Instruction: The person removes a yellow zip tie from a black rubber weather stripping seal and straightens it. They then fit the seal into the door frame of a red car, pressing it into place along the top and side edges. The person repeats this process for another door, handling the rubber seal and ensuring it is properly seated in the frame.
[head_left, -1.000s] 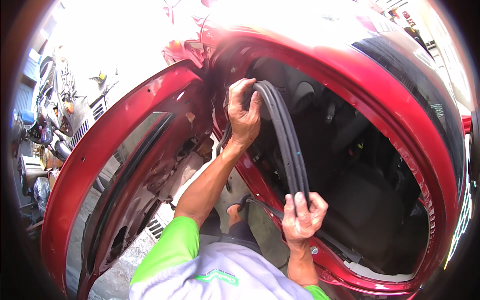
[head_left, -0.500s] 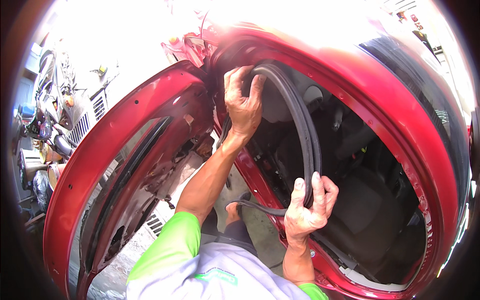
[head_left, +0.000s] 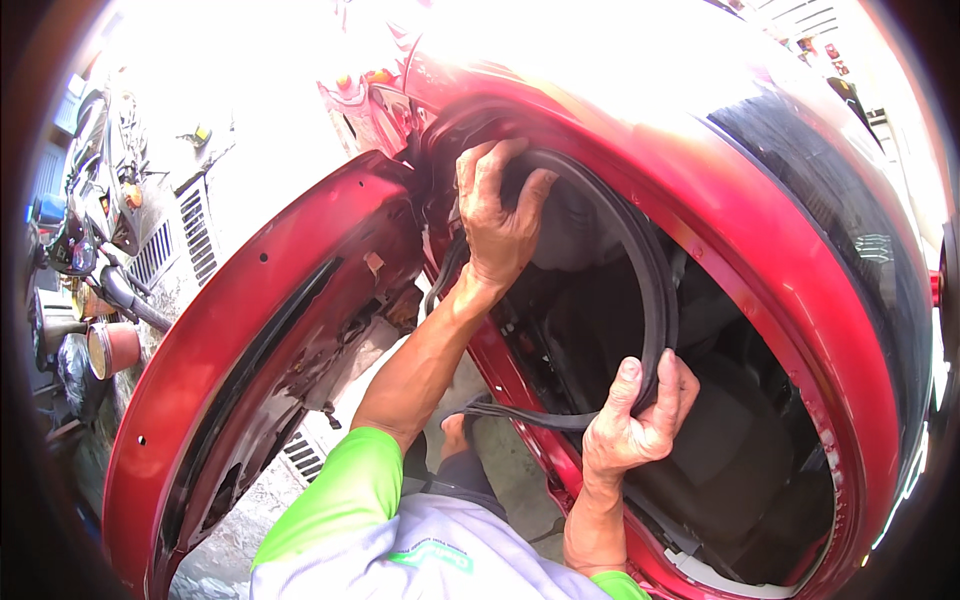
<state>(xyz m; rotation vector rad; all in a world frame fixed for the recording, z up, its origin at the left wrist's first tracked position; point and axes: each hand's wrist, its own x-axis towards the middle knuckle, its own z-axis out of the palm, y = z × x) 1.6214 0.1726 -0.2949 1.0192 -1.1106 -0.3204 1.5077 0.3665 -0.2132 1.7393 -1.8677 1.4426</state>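
A black rubber weatherstrip [head_left: 655, 272] bows in a long arc between my hands, in front of the red car's door opening [head_left: 745, 270]. At the upper front corner of the opening, my left hand [head_left: 500, 220] grips one stretch of the strip, its fingers against the frame and partly hiding it. Lower and to the right, my right hand [head_left: 640, 425] pinches the strip between thumb and fingers. From there a loose length runs left past the sill toward my feet. Another piece of the strip hangs beside my left wrist.
The red car door [head_left: 250, 270] stands swung out on my left, its inner panel bare. Within the opening lies the dark cabin with a seat [head_left: 725, 440]. Floor grates [head_left: 197, 235], a reddish pot [head_left: 115, 348] and assorted clutter are at the far left.
My right hand has shifted slightly right with the strip. The arc now bows farther right, closer to the upper edge of the door frame. My left hand remains at the front corner.
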